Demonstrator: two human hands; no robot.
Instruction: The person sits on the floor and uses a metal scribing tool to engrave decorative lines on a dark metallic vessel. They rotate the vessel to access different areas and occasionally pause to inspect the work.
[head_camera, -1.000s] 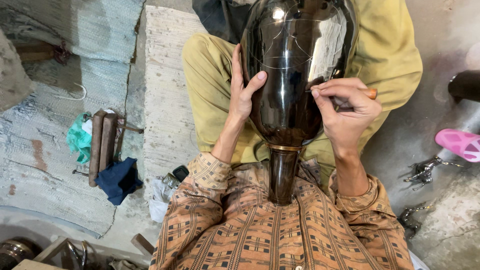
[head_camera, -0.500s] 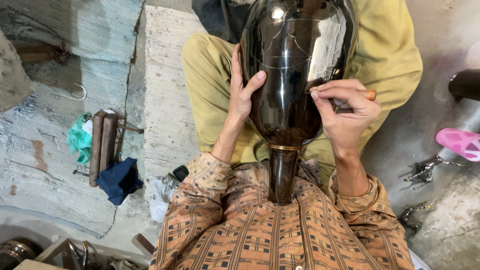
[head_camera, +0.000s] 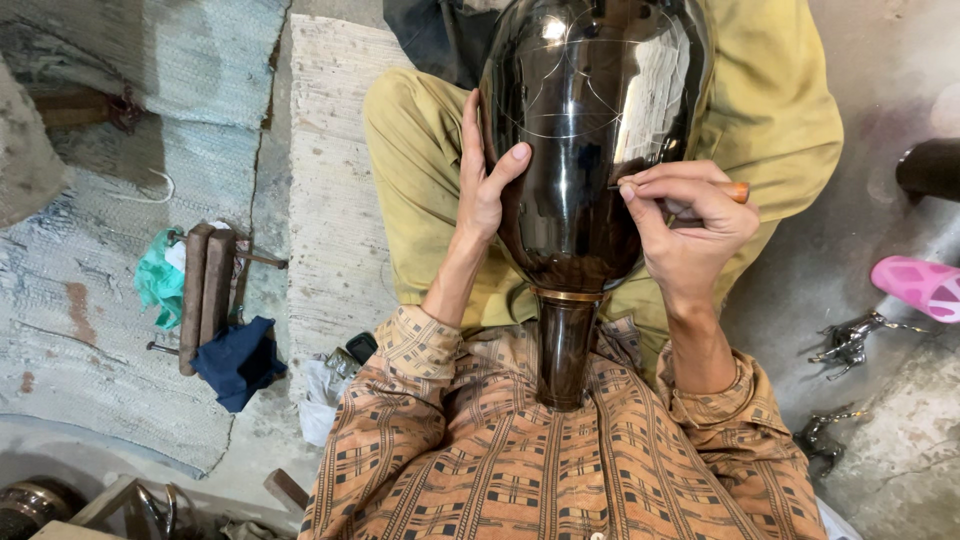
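Lying across the lap at centre frame, running from 12 o'clock down to the middle: a large glossy black vase (head_camera: 585, 150), its narrow neck pointing back at 6 o'clock and pressing into the checked orange shirt (head_camera: 560, 470), its wide body spreading over the mustard-yellow trousers (head_camera: 420, 190). Showing on the dark surface, thin scratched lines curving across the upper body. Circling the joint of body and neck, a thin golden band.

Cupping the vase's side at 9 o'clock, the left hand (head_camera: 485, 185), fingers wrapped behind, thumb pressing flat on the front. Pinching at 3 o'clock, the right hand (head_camera: 690, 235), closed around a slim engraving tool (head_camera: 700, 190) with an orange-brown handle sticking out past the knuckles; tip touching the vase's surface just beside the thumb.

Stretching under the legs toward 10 o'clock, a pale woven mat (head_camera: 325, 200). Lying farther out at 9 o'clock on a worn grey-blue rug (head_camera: 90, 300), two brown wooden sticks (head_camera: 205, 290) side by side, a green cloth (head_camera: 160, 280) touching them, a dark blue cloth (head_camera: 240, 360) just below. Resting at 3 o'clock on the bare floor, a pink sandal (head_camera: 920, 285); nearby at 4 o'clock, small silvery metal figures (head_camera: 850, 345), shape too small to tell.
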